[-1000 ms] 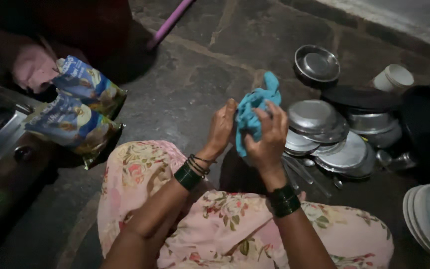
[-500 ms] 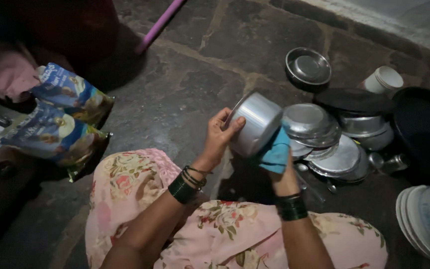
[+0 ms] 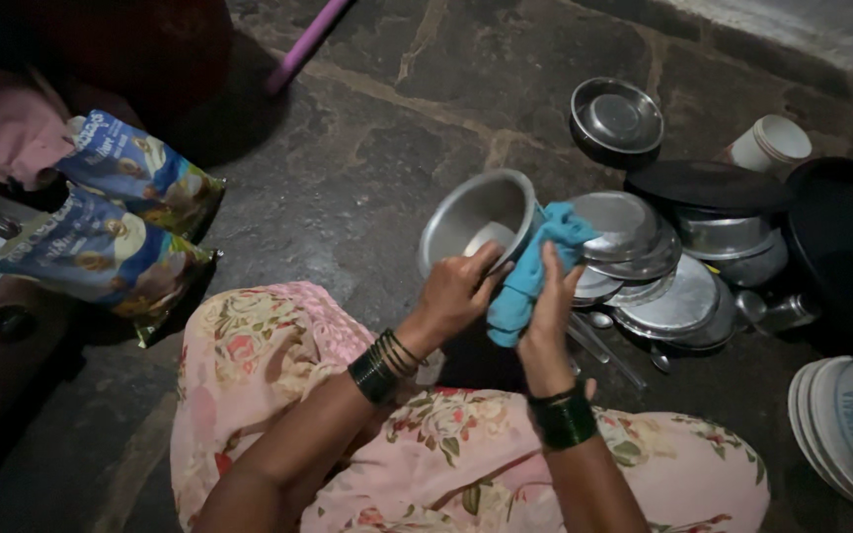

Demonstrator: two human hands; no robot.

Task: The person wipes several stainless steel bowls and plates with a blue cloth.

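The left hand (image 3: 456, 291) grips a steel bowl (image 3: 476, 219) by its rim, tilted above the floor (image 3: 348, 188); the right hand (image 3: 545, 306) clutches a blue cloth (image 3: 535, 271) against it (wiping looks underway). The stacked dishes (image 3: 663, 271) beside it seemingly wait.

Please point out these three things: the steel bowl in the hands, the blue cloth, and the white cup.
steel bowl (image 3: 471, 212), head view, on its inner wall.
blue cloth (image 3: 525, 286), head view, on its middle fold.
white cup (image 3: 772, 143), head view, on its rim.
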